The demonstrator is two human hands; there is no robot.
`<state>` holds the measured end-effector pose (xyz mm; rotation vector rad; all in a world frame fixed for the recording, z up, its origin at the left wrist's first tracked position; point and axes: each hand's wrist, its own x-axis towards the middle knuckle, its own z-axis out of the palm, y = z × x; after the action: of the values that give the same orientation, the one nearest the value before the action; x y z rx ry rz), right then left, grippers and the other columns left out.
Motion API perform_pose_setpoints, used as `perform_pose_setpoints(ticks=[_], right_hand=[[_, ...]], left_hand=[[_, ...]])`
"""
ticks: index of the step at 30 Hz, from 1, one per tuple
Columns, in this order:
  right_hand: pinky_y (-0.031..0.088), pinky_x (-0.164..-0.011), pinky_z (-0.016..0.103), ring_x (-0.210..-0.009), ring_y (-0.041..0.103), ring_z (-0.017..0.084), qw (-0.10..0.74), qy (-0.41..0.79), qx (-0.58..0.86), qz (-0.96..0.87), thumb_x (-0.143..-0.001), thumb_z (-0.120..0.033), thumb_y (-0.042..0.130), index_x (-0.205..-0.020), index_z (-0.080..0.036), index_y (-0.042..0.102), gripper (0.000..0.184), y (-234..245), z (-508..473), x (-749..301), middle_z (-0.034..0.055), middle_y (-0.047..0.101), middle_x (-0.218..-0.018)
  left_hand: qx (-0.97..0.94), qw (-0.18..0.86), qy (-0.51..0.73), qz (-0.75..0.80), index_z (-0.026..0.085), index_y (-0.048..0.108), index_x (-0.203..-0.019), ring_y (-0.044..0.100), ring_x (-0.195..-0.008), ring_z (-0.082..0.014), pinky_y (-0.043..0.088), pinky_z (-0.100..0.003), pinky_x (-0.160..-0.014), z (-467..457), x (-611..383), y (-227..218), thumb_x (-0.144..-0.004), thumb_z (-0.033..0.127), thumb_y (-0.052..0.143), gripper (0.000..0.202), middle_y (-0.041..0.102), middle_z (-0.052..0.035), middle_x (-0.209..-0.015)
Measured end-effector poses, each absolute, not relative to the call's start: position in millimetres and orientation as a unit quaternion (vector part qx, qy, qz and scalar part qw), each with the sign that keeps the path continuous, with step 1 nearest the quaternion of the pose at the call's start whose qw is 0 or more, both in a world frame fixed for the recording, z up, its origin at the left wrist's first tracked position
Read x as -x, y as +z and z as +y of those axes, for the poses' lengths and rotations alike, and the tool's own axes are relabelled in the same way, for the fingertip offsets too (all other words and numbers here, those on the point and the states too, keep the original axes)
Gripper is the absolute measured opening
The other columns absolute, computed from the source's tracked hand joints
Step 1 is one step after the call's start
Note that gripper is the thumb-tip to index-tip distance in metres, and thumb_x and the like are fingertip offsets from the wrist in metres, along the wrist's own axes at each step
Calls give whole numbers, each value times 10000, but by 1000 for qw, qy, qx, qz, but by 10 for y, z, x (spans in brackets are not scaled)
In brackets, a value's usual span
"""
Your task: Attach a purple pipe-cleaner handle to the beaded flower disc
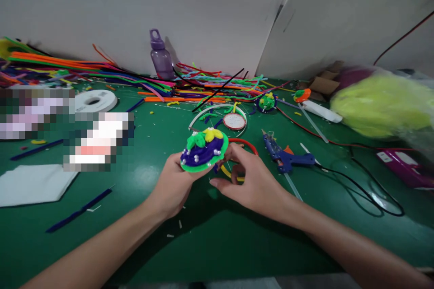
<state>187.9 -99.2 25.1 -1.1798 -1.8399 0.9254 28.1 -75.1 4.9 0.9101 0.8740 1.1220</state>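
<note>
A round pipe-cleaner ornament (203,153) is tilted toward me, dark purple with a bright green rim, a green flower, a yellow flower and small white beads. My left hand (174,185) is closed on its lower left edge; the fingers behind it are partly hidden. At the right edge is my right hand (247,171), thumb and fingers apart, the index finger against or very near the rim. Behind the hands lie a red curved strip (249,145) and a white round piece (234,121) with a red edge. To the right rests a blue glue gun (285,156).
Bundles of coloured pipe cleaners (132,74) run along the wall, with a purple bottle (162,56) among them. A ribbon spool (96,100) and white sheets (34,184) lie left. Another ornament (266,102) sits farther back. Yellow-green bagged material (376,101) and a purple device (407,167) are right.
</note>
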Motion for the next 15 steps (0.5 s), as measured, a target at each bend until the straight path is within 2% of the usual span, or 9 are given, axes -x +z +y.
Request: perform_pose_setpoints(ticks=[4, 10, 15], right_hand=[[460, -522, 214, -699, 529, 115, 391, 354, 456, -717, -744, -154, 624, -1036, -175, 543, 304, 229, -996, -1868, 24, 584, -951], [461, -546, 204, -760, 530, 121, 406, 351, 424, -730, -743, -108, 612, -995, -172, 576, 263, 253, -996, -1894, 20, 564, -925], [460, -558, 200, -812, 543, 125, 401, 362, 416, -732, -754, -96, 606, -929, -171, 575, 193, 282, -998, -1919, 20, 562, -934]], left_hand=[[-417, 665, 480, 392, 216, 747, -699, 640, -745, -155, 506, -225, -724, -766, -277, 54, -572, 222, 818, 146, 717, 6, -726], [-463, 651, 472, 374, 227, 731, -698, 600, -728, -145, 487, -215, -679, -759, -224, 12, -628, 160, 759, 101, 681, 21, -703], [-496, 643, 463, 356, 228, 721, -713, 585, -796, -164, 486, -248, -748, -755, -201, -3, -685, 170, 715, 64, 669, 12, -750]])
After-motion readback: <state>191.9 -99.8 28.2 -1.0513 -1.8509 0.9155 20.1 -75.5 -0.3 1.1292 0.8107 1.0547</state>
